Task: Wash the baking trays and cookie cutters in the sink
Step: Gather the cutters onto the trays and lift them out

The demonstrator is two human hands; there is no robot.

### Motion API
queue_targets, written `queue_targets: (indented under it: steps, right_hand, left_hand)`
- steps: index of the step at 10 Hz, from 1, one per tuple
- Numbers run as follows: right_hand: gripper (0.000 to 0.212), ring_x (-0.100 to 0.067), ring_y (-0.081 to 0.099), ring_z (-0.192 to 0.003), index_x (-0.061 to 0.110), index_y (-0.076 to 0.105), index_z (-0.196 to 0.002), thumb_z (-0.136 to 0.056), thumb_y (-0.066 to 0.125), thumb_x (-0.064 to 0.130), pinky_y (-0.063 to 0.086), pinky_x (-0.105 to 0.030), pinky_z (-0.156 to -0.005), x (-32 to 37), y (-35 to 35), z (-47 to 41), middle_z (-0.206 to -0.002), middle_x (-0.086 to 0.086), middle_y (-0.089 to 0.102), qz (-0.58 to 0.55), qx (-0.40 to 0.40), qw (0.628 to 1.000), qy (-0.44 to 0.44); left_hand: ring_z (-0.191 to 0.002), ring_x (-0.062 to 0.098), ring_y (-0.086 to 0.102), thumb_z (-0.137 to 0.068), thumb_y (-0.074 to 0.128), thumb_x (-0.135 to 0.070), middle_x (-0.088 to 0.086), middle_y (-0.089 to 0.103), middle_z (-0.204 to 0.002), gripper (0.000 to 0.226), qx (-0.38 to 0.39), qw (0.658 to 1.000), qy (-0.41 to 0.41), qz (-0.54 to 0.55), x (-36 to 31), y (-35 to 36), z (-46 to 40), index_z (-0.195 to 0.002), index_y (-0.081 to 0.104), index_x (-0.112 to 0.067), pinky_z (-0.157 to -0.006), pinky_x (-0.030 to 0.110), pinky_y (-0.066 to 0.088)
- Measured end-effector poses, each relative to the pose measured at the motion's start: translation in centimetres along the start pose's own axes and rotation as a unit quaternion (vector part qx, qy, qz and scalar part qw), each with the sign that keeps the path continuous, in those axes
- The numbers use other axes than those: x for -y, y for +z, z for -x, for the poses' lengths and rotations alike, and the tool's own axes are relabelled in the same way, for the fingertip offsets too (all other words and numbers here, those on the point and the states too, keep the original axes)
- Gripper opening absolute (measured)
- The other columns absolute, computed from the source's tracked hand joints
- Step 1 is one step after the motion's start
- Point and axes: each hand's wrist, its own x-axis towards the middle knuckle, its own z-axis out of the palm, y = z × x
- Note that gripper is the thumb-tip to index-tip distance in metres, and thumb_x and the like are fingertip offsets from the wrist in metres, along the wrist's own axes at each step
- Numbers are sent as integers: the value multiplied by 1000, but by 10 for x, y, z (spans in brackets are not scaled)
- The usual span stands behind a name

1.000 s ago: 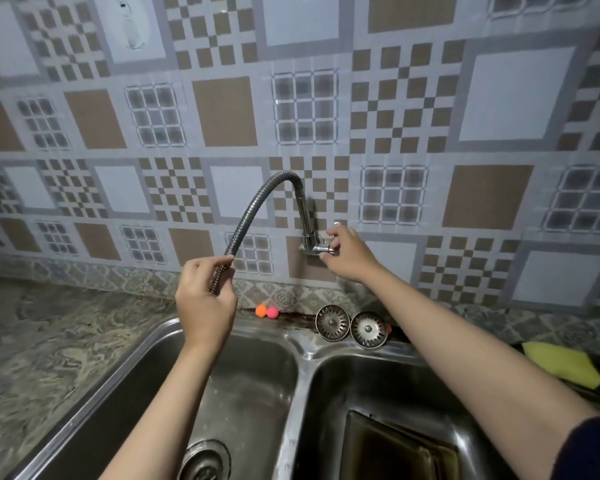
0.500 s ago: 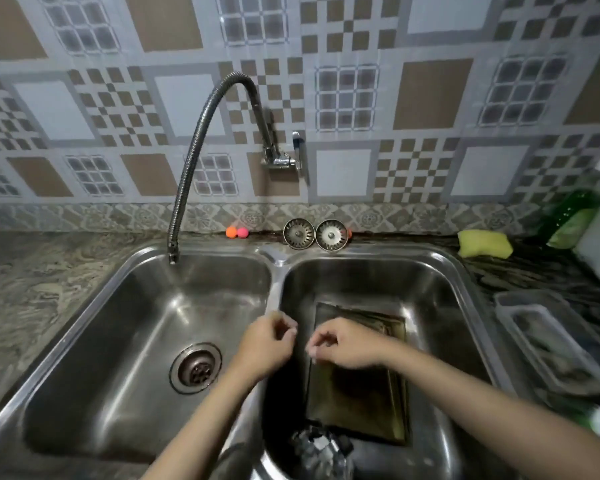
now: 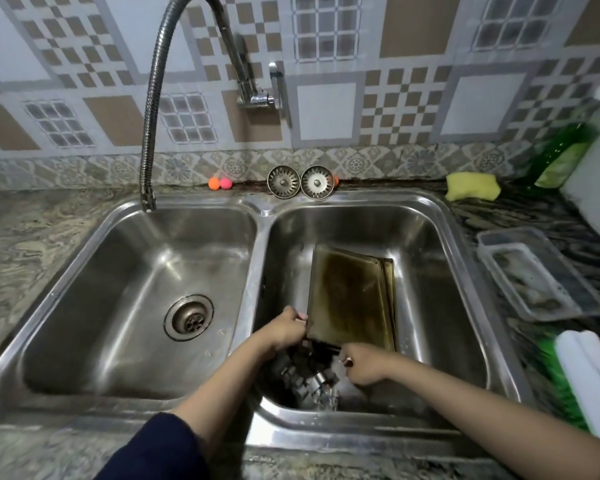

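Observation:
Stacked dark, stained baking trays [image 3: 350,296] lie tilted in the right basin of the steel double sink [image 3: 257,216]. Several shiny metal cookie cutters [image 3: 309,379] are piled at the near end of that basin, partly hidden by my hands. My left hand [image 3: 286,329] pinches the near left corner of the top baking tray. My right hand [image 3: 364,363] is at the tray's near edge, fingers curled under it, just above the cutters. The flexible faucet hose [image 3: 149,133] hangs over the far left corner of the left basin; no water is visible.
Two strainer plugs [image 3: 300,181] stand behind the sink. A yellow sponge [image 3: 471,185] and a green soap bottle [image 3: 565,154] are at the back right. A clear plastic tray [image 3: 537,271] and white rolled cloth [image 3: 589,379] lie on the right counter. The left basin holds only its drain [image 3: 189,317].
My hands left the faucet, came down into the right basin and took hold of the tray's near edge. The view tilted down onto the sink.

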Motion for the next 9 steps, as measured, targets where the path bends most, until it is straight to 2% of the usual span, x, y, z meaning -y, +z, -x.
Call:
queue_targets:
  steps: [1,2,3,4,5,6,7,8,9]
  right_hand:
    - [47,-22,53,-116,12,45,-136,-89,51,11,47,-29,-88,-2,-2,-1,-132,-9,53,-31,-2,999,-12]
    - [57,-22,55,-108,8,33,-144,-91,54,13,50,-27,-82,-2,8,-12,-115,-3,59,-91,33,995,1]
    - [75,-19,53,-94,9,18,-149,-89,61,18,47,-25,-74,-5,20,-27,-113,-5,60,-130,56,990,20]
    - [86,-22,54,-111,14,17,-150,-83,70,22,48,-33,-87,-8,26,-35,-137,-11,49,-185,61,980,36]
    - [92,-22,52,-110,29,15,-149,-78,74,22,51,-31,-71,-8,31,-33,-139,-6,43,-209,104,971,48]
    - [93,-26,50,-117,37,20,-148,-76,74,11,53,-34,-75,-7,33,-30,-150,-6,32,-202,121,971,44]
    - [86,-24,51,-111,36,30,-143,-76,73,4,52,-32,-73,-5,32,-29,-144,-7,36,-209,138,967,36]
    - [79,-23,52,-114,33,39,-138,-75,75,3,55,-34,-79,-5,30,-27,-140,-6,42,-241,143,959,49]
    - [75,-26,51,-120,28,44,-135,-72,77,1,55,-41,-87,-5,24,-18,-138,-5,45,-286,148,946,46]
  left_hand:
    - [-57,10,45,-71,66,-20,1,48,-75,46,-4,1000,-19,-10,2,3,-2,-106,37,-13,-48,21,36]
    - [-85,15,58,-73,70,-37,5,59,-100,60,15,996,-36,-84,16,9,-14,-116,35,-14,-73,24,45]
    - [-111,26,57,-87,55,-35,15,56,-128,57,30,979,-54,-194,20,12,-17,-133,38,-7,-89,28,43]
    - [-115,27,56,-87,50,-20,14,55,-131,51,77,960,-67,-260,21,15,-21,-136,41,-8,-85,26,44]
    - [-117,29,57,-87,52,-9,14,56,-131,49,126,941,-80,-305,23,17,-22,-136,47,-9,-91,32,49]
    - [-99,20,60,-87,57,-4,16,57,-131,48,193,923,-99,-318,28,22,-27,-134,49,-7,-71,23,52]
    - [-94,19,47,-93,53,-5,21,51,-136,44,275,871,-99,-395,24,24,-25,-135,45,5,-71,16,48]
    - [-81,15,55,-93,52,-1,20,60,-124,47,291,873,-89,-381,26,22,-25,-138,41,5,-60,13,48]
    - [-63,8,48,-94,51,-1,5,65,-72,48,301,886,-99,-338,24,18,-18,-139,37,5,-51,12,41]
